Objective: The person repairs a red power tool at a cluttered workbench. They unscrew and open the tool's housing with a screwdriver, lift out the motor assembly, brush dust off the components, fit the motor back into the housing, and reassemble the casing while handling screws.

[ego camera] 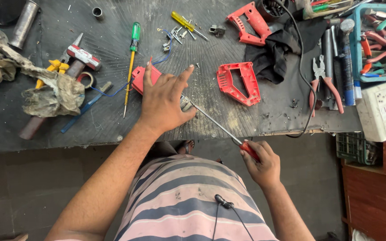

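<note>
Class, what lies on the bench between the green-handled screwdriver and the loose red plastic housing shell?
Head view: the left hand, pressing a red plastic part.

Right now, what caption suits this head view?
Left hand steadies a red part while right hand drives a long screwdriver on a cluttered workbench.
</note>
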